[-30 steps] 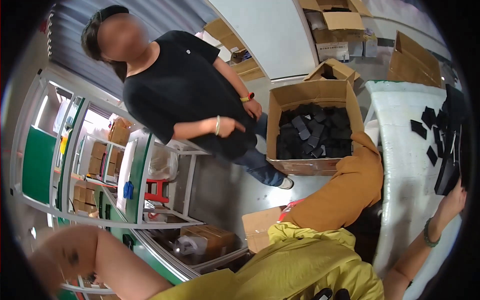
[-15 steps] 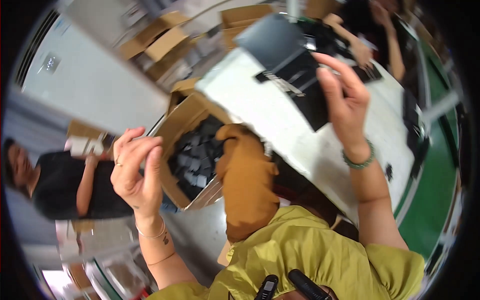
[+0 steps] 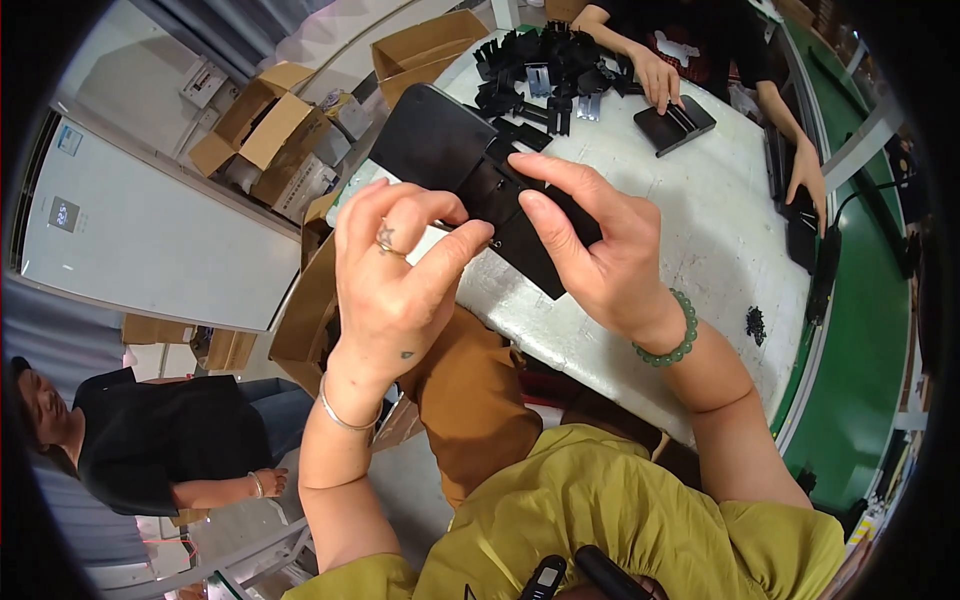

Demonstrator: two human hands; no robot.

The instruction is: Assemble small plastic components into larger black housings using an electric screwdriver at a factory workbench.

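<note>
A black plastic part (image 3: 435, 130) made of two flat panels, joined across a middle strip with metal bits, hangs tilted above the white table. My right hand (image 3: 610, 245) grips it between thumb and index finger near the strip. My left hand (image 3: 400, 270) is at the lower left edge of the part, its thumb and index fingertips pinched together by the strip. Whatever sits between those fingertips, if anything, is too small to make out.
A heap of black plastic parts (image 3: 540, 70) covers the far end of the white table (image 3: 690, 240). A small pile of tiny black pieces (image 3: 756, 325) lies on the right. Across the table, a co-worker's hand (image 3: 655, 80) touches another black part (image 3: 675, 125). Cardboard boxes (image 3: 420, 55) stand beyond.
My left hand has come right, from beside the cardboard box to the black part. My right hand has brought the part left and lower. The person at left has lowered their arm.
</note>
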